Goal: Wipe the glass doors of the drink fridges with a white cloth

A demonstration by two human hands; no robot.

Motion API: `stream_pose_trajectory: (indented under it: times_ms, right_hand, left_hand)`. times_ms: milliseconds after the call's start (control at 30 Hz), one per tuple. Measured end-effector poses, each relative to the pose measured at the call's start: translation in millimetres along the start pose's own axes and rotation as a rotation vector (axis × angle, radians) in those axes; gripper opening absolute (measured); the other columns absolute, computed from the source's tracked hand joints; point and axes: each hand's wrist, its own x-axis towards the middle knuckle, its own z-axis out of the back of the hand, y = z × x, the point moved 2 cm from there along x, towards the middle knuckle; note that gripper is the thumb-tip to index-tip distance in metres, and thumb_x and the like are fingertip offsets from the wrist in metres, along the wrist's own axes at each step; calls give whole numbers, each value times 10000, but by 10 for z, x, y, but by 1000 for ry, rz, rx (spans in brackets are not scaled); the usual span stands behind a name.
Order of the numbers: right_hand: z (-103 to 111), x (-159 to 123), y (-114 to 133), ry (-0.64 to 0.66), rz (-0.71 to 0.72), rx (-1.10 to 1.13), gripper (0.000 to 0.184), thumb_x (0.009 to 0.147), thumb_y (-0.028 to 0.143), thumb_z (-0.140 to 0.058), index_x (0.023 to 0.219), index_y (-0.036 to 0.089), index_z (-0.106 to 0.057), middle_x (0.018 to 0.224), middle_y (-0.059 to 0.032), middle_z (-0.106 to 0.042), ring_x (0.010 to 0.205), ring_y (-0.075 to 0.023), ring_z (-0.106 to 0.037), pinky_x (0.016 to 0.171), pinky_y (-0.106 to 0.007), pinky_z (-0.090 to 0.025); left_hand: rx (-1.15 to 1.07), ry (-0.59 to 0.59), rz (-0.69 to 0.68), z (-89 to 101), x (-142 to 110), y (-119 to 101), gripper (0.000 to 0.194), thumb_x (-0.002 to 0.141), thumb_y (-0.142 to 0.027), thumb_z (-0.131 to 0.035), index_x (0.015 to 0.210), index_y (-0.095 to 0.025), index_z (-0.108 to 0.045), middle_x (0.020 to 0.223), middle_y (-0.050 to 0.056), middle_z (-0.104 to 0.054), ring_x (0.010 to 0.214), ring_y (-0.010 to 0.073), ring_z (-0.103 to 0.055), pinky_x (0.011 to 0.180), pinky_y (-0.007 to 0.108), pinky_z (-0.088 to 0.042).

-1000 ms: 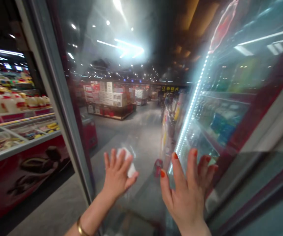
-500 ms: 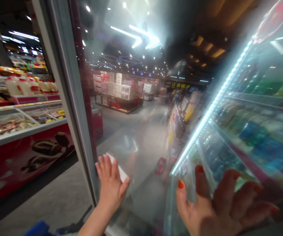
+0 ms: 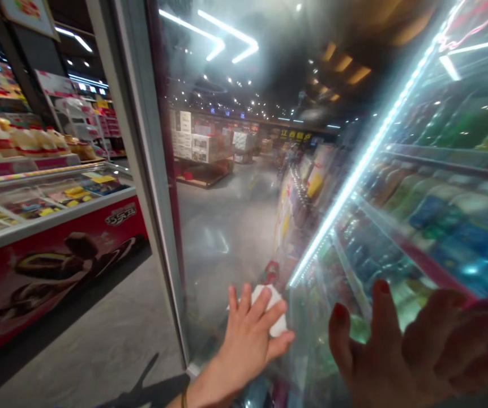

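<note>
My left hand presses a folded white cloth flat against the glass door of a drinks cooler, with the fingers spread over the cloth. A thin bracelet circles that wrist. To its right, my right hand rests on the same glass, holding nothing. Its fingers are apart and its nails are painted red. A grey metal door frame runs down the glass's left side. Behind the glass, bottled drinks fill the shelves beside a bright LED strip.
A chest freezer with a red front stands at the left under a shelf of white jugs. Grey floor lies below it. Stacked boxes and lit store aisles show in the distance.
My left hand has slid right across the glass with the cloth. My right hand has shifted right and lower in view. The whole view has turned, showing more of the freezer.
</note>
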Motion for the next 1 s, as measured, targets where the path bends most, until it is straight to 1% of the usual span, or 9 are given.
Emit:
stream_pose_trajectory:
  times_ms: [133,267,367,467,600,700,800,900,1000]
  right_hand:
    - [-8,24,93,-10,-43,-38,794,1066,480,-642,1778,274,-357,1872,-117,-194,1710,-544,-190,1273,-934,-190]
    - [-54,54,152,-46,-48,-83,754,1083,470,-627,1767,267,-382,1871,-102,-223,1725,-481,-205,1343,-845,-180]
    - [-104,50,111,-69,-26,-99,729,1079,433,-638,1750,252,-418,1865,-107,-259,1733,-438,-215,1382,-779,-173]
    - [-117,35,43,-93,24,-50,678,1092,387,-587,1733,217,-445,1859,-111,-282,1737,-401,-232,1400,-751,-158]
    - [-35,47,103,-221,103,179,726,1073,211,-583,1761,163,-358,1872,-63,-277,1744,-274,-261,1435,-532,-274]
    - [-9,87,290,-194,168,286,688,1138,219,-421,1792,124,-230,1892,-73,-218,1731,-207,-293,1371,-374,-412]
    - [-61,91,361,-28,103,317,747,1162,332,-372,1805,81,-86,1881,-171,-179,1752,-288,-224,1330,-510,-488]
    - [-85,62,157,103,-19,99,837,1126,317,-501,1817,138,-65,1851,-204,-254,1767,-355,-139,1382,-720,-311]
    - [-37,169,-127,73,-169,-111,843,1123,316,-512,1820,158,-64,1869,-232,-136,1763,-429,-82,1346,-841,-211]
  left_hand:
    - [29,96,246,-144,-596,634,1024,1009,-397,-692,1807,-247,-68,1890,144,17,1771,352,54,1449,650,14]
    - [-142,23,480,-205,-227,952,936,1092,-329,-514,1789,-221,102,1874,173,164,1754,325,173,1431,673,38]
    - [-244,-36,407,-181,351,740,934,1099,-376,-520,1791,-228,91,1866,182,195,1741,367,216,1392,741,70]
    - [-314,-33,167,-117,805,354,942,1091,-530,-526,1802,-219,8,1875,184,146,1742,393,203,1366,764,113]
    - [-592,-8,-216,-95,1102,-88,1267,958,-873,-514,1776,-158,137,1866,213,152,1737,417,176,1391,721,90]
    - [-859,7,-328,-94,1188,-225,1219,952,-948,-175,1704,-122,312,1828,197,288,1737,379,135,1434,650,-99]
    - [-1014,37,-256,-8,1207,-76,1117,910,-899,108,1692,-137,344,1835,179,275,1752,337,17,1409,575,-289]
    - [-850,-9,-225,111,1197,392,883,1092,-722,-209,1792,-286,106,1895,141,10,1756,286,-133,1418,523,-293]
    - [-448,-190,-129,113,1236,969,770,1103,-368,-489,1794,-385,-148,1891,69,-161,1763,245,-132,1463,539,-102]
